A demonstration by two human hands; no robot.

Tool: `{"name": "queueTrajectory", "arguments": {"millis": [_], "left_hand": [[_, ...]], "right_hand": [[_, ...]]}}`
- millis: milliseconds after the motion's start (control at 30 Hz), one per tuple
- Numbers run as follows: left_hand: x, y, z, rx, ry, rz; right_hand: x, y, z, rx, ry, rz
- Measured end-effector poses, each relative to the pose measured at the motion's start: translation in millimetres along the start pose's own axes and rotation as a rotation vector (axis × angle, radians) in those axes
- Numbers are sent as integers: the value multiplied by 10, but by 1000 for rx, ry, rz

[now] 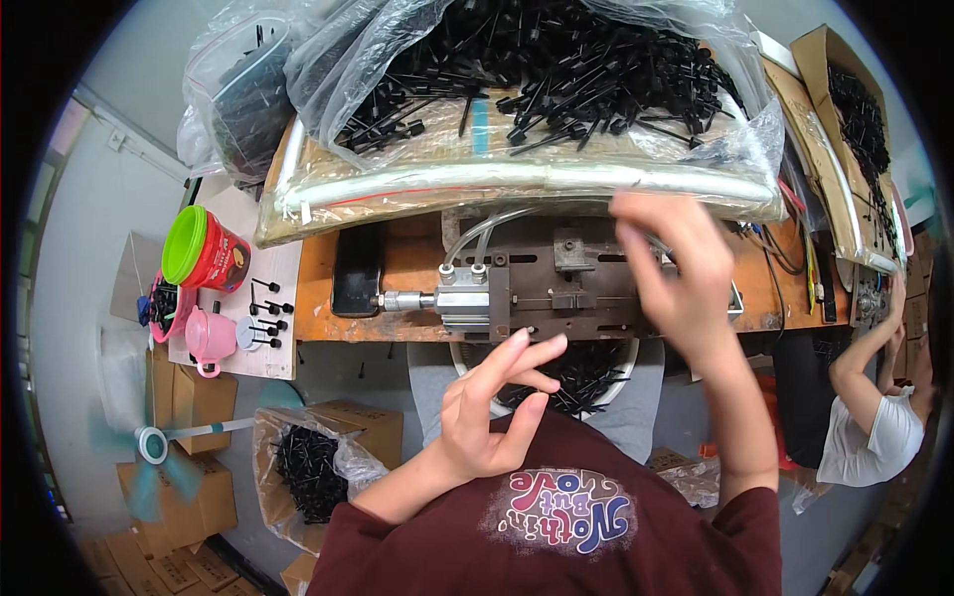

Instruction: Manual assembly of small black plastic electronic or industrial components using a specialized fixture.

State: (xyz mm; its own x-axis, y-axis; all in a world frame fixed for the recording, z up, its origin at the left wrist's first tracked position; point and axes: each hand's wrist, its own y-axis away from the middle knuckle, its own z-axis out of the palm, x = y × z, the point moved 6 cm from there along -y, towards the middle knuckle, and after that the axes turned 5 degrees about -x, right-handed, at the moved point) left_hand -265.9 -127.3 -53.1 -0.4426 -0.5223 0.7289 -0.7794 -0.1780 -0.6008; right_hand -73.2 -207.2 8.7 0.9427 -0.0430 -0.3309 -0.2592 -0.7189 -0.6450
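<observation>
My left hand [487, 412] is loosely open, fingers spread and thumb apart, with nothing seen in it; its fingertips are at the near edge of the metal jig [571, 260], though I can't tell if they touch. My right hand [688, 273] is half curled over the jig's right part, its palm turned away, so I can't tell whether it has hold of anything. The jig sits square in front of me on the bench [316, 266], presumably so both hands reach it easily. At its left end is a silver block [464, 306] with clear hoses.

The black stemmed pieces [616, 74] lie heaped in a plastic-lined tray [447, 186] just beyond, likely for a short reach. More fill a white tub [630, 362] between my knees, probably there to catch or hold them. A phone [358, 268] lies left of the jig.
</observation>
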Motion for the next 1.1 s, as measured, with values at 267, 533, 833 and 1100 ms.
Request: {"name": "queueTrajectory", "arguments": {"millis": [267,533,833,1100], "left_hand": [[19,21,148,-59,-203,150],[-31,50,147,-85,-320,150],[-79,-22,112,-78,-358,100],[-148,-456,107,64,-188,-13]], "right_hand": [[611,-958,425,-90,334,-105],[734,-1160,948,-368,514,57],[751,-734,425,-66,160,-9],[961,-513,85,13,-189,322]]}}
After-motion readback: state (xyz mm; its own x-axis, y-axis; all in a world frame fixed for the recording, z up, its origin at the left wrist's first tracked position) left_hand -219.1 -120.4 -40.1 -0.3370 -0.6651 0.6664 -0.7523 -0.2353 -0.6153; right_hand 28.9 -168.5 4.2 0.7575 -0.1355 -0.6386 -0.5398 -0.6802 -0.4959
